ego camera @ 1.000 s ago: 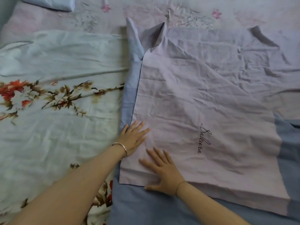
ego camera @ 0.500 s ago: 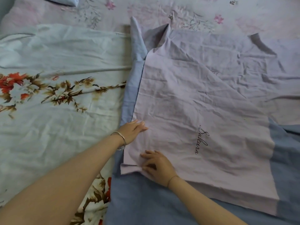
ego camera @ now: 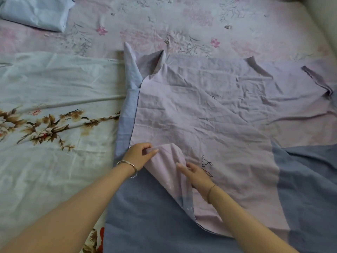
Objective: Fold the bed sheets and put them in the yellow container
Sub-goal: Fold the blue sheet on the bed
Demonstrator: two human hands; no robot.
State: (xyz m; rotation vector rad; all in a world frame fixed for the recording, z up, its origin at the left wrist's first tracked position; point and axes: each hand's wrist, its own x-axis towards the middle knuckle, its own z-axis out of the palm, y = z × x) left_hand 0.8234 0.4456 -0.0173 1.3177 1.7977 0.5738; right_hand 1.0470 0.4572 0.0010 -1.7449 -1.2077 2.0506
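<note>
Blue-grey cloth (ego camera: 155,227) covers the nearest part of the bed, and both bare forearms reach out over it. On top of it lies the lilac sheet (ego camera: 209,128), spread wide and creased. Its near left corner is turned up and back as a long flap (ego camera: 169,174) with a blue edge along its lower side. Whether lilac and blue-grey are two faces of one sheet I cannot tell.

The left grip (ego camera: 140,156), with a silver bangle (ego camera: 127,166) on its wrist, is closed on the top of that flap. Its fingers curl over the fold and pinch the fabric just beside the sheet's left edge. The right grip (ego camera: 197,177), with a thin bracelet (ego camera: 211,190) at the wrist, is not clenched. Its fingers reach out nearly straight and their tips rest on the flap's right side. Its thumb is hidden. This hand partly covers dark script lettering (ego camera: 207,164) on the lilac sheet.

To the left, touching the lilac sheet's blue border, a pale floral sheet (ego camera: 54,99) lies flat, printed with brown and red blooms. Farther off, the lilac sheet's far left corner stands up in a peak, and a narrow strip curls at its far right. Beyond it is the pink flowered bed cover (ego camera: 182,24). On that cover, at the far left, sits a folded pale blue cloth (ego camera: 36,13).
</note>
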